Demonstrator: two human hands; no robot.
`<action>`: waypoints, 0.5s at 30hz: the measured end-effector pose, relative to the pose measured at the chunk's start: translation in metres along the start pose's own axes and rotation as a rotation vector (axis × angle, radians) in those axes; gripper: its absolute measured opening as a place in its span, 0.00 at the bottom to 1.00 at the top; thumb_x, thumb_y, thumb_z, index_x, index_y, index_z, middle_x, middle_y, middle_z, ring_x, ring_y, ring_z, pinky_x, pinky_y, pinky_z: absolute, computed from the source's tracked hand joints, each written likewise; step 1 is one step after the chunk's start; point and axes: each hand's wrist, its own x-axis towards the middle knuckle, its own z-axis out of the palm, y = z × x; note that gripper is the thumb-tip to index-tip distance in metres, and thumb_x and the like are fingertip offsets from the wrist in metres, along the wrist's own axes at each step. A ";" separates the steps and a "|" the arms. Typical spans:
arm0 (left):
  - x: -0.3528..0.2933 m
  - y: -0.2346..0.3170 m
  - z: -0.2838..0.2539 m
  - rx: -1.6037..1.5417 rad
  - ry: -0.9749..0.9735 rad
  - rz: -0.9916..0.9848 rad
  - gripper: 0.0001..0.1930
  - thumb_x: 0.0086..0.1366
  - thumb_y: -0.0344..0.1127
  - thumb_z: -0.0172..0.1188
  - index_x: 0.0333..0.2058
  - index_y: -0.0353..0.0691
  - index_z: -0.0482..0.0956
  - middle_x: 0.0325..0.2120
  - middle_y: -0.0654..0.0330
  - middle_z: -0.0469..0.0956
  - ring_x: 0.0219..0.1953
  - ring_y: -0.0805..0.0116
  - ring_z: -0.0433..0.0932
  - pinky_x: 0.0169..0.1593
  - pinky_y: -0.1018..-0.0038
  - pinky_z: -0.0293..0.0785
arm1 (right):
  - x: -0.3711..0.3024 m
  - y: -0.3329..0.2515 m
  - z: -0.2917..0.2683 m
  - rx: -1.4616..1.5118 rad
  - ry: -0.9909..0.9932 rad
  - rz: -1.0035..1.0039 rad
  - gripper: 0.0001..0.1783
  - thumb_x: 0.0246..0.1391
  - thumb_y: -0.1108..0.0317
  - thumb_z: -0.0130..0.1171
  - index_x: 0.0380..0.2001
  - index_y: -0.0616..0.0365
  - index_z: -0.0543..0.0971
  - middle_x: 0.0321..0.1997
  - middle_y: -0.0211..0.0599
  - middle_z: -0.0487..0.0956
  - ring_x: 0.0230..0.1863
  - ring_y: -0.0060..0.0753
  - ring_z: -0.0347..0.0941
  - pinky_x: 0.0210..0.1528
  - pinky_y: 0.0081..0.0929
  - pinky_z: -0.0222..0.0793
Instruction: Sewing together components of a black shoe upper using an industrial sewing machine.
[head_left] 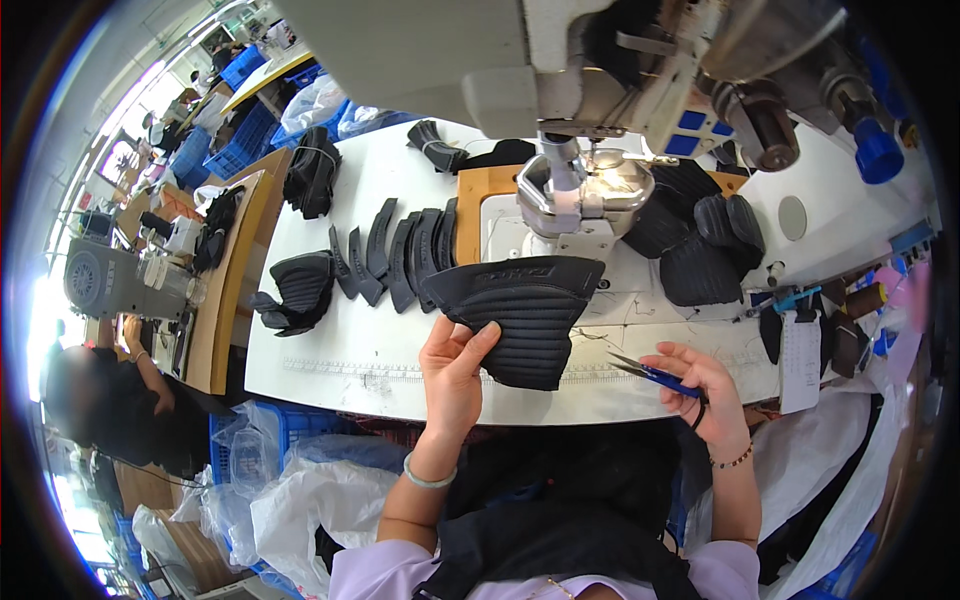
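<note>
My left hand [452, 372] is closed on a black quilted panel [530, 345], thumb on its face, holding it up over the near part of the white table. The panel has a smooth band with raised lettering along its top and stitched ridges below. My right hand [712, 400] grips a pair of small scissors [665, 378] with blue handles; their blades point left toward the panel, apart from it. Beyond the panel stands the sewing machine [585, 190], its lamp lit over the needle area.
Curved black strips [400, 255] lie in a row on the table [350, 350] at left, near a stack of black pieces [300, 285]. More quilted pieces [700, 260] lie right of the machine. Blue crates [285, 425] with plastic bags stand below left; another person [110, 400] sits further left.
</note>
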 end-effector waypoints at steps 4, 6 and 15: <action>-0.001 0.000 -0.002 0.027 0.006 0.020 0.17 0.63 0.19 0.58 0.50 0.34 0.75 0.41 0.56 0.81 0.42 0.73 0.79 0.48 0.78 0.74 | 0.004 0.013 0.008 0.203 -0.117 -0.012 0.42 0.37 0.79 0.44 0.64 0.76 0.59 0.58 0.62 0.72 0.48 0.41 0.78 0.52 0.27 0.76; -0.002 0.000 -0.002 0.017 -0.008 0.011 0.18 0.63 0.19 0.58 0.52 0.34 0.75 0.42 0.56 0.81 0.43 0.73 0.79 0.50 0.76 0.73 | 0.006 0.017 0.011 0.127 -0.096 0.021 0.43 0.36 0.79 0.44 0.63 0.76 0.60 0.57 0.60 0.72 0.46 0.39 0.78 0.48 0.26 0.77; -0.002 0.004 -0.004 0.037 -0.012 -0.012 0.20 0.63 0.19 0.58 0.54 0.33 0.73 0.45 0.54 0.80 0.46 0.71 0.78 0.53 0.75 0.72 | 0.012 0.011 0.045 -1.009 -0.005 -0.879 0.19 0.59 0.68 0.52 0.52 0.64 0.74 0.30 0.38 0.72 0.22 0.27 0.69 0.23 0.22 0.64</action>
